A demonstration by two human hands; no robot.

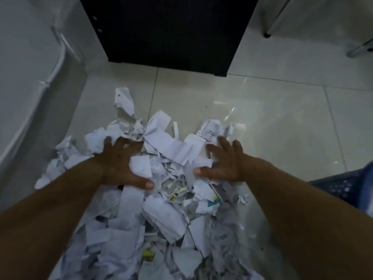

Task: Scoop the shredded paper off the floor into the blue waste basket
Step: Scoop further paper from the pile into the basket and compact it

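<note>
The shredded paper lies in a big white heap on the floor, close to the wall on the left. Bare floor lies ahead and to the right. The left hand and right hand rest on the heap, apart, fingers spread. The blue basket sits at the right.

Mid-frame, shredded paper lies on floor, w/ cabinet behind it. To pile's R sits waste basket; to its L, wall.
</note>
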